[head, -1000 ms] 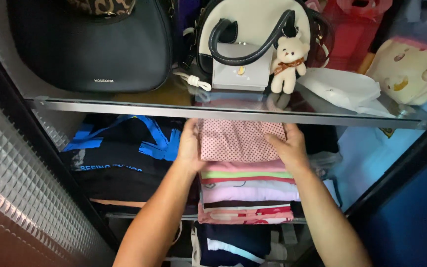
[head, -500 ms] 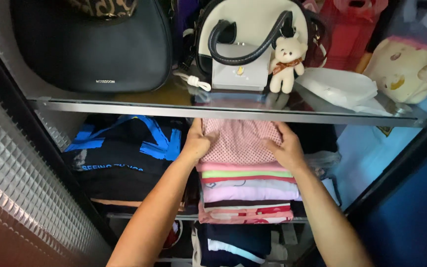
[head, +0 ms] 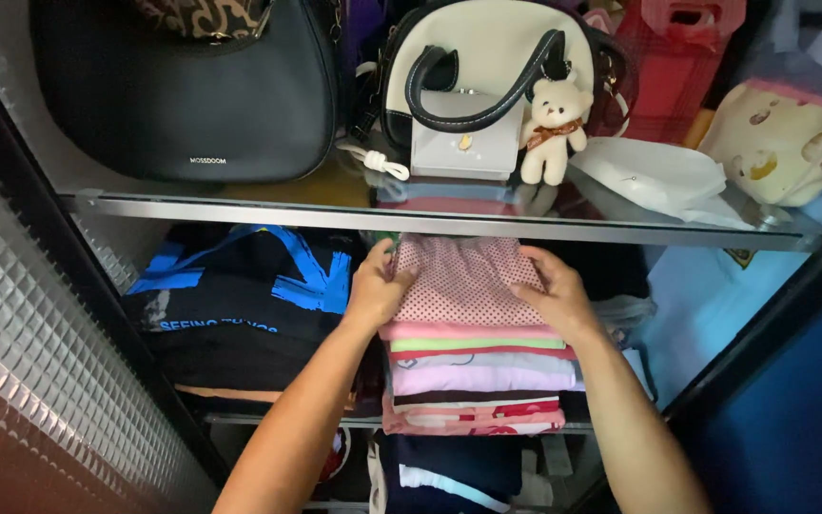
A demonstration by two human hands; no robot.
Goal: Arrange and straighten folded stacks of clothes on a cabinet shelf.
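At the bottom of the frame two bare forearms rise toward the middle; low between them a dark navy garment [head: 449, 471] with a pale stripe lies on a lower level; along the left edge runs a ribbed, textured panel [head: 21, 333].

Just above, in the centre, stands a stack of folded clothes [head: 478, 381] in pink, green, lilac and red bands; on top of it lies the pink dotted garment [head: 463, 281], folded flat; the left hand [head: 376, 286] grips its left edge with fingers curled over the cloth and thumb on top; the right hand [head: 554, 295] is laid on its right edge, fingers bent and half closed on the fabric.

Left of the stack, centre left of the frame, lies a black garment with blue markings [head: 240, 286], touching or just beside the stack; right of the stack a pale blue cloth [head: 706, 295] shows.

Across the middle runs the metal edge of a glass shelf [head: 240, 214]; on it, upper left, rests a black handbag [head: 192, 95]; upper centre a cream and black handbag [head: 487, 67] with a small white teddy bear charm [head: 552, 128] hanging at its front; to the right a white cloth [head: 663, 171], a red bag [head: 677, 67] behind it, and in the upper right a cheese-patterned cushion [head: 782, 143].
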